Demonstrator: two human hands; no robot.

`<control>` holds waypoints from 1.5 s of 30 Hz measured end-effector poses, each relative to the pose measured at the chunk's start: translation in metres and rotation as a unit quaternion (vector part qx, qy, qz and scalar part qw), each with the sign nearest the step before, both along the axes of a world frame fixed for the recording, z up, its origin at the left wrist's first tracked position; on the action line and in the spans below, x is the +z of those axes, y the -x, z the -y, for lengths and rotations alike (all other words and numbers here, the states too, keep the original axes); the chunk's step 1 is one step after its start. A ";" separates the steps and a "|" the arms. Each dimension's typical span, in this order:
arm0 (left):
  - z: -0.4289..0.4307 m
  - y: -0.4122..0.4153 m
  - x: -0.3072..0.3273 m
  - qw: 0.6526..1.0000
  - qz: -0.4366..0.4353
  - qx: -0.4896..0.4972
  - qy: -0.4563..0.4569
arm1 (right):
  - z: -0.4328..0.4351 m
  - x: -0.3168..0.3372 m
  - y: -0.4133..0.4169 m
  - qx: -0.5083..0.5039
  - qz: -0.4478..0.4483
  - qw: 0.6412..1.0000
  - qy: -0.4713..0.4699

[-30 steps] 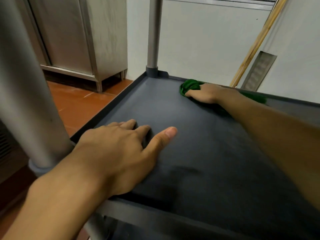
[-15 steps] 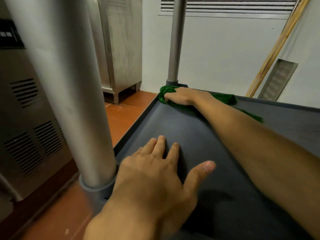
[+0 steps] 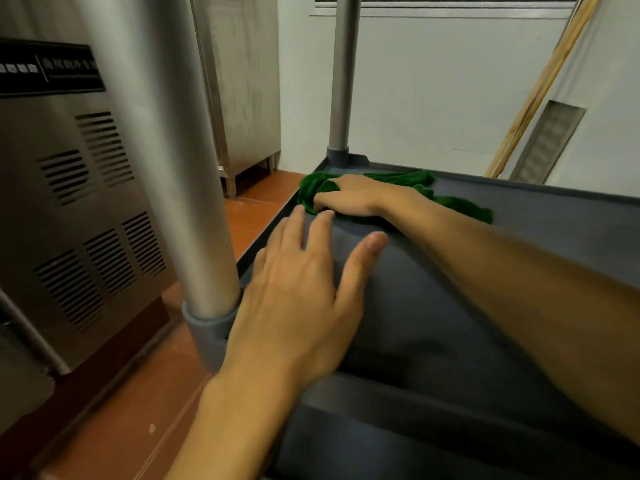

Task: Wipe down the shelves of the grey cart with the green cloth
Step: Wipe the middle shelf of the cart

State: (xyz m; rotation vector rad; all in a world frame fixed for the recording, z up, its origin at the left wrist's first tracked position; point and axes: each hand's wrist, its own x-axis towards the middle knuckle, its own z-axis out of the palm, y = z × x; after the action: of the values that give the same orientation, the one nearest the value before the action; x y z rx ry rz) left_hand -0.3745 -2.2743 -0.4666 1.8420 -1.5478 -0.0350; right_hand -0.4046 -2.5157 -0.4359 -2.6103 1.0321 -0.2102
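The grey cart shelf (image 3: 519, 244) fills the lower right of the head view, dark with a raised rim. The green cloth (image 3: 311, 188) lies bunched in its far left corner, with a tail trailing right behind my wrist. My right hand (image 3: 349, 199) reaches across the shelf and grips the cloth, fingers curled into it. My left hand (image 3: 301, 292) lies flat on the shelf near the front left corner, fingers straight and spread, holding nothing.
Two metal cart posts rise from the shelf corners, a near post (image 3: 180, 168) and a far post (image 3: 341, 81). A steel appliance with vents (image 3: 69, 202) and a steel cabinet (image 3: 242, 81) stand left on an orange tiled floor (image 3: 138, 393). Wooden poles (image 3: 540, 84) lean on the wall.
My right hand has swept the cloth left along the back edge into the far left corner. My view shifted left and closer; my left hand stayed flat on the shelf.
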 end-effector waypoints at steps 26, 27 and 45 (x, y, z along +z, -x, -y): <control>-0.007 -0.008 0.004 0.983 -0.030 -0.055 0.175 | -0.176 -0.006 0.120 0.082 0.034 0.992 -0.090; -0.006 -0.008 0.003 0.983 -0.021 -0.049 0.173 | -0.175 -0.007 0.129 0.084 0.029 0.993 -0.077; 0.005 -0.016 -0.003 0.987 0.049 -0.046 0.147 | -0.163 -0.004 0.362 -0.015 -0.018 0.999 -0.037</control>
State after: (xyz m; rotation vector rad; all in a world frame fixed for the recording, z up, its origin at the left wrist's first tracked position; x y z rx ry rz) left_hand -0.3589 -2.2789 -0.4692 1.5608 -1.6090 0.2318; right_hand -0.7666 -2.3527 -0.4396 -2.5429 1.0716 -0.1302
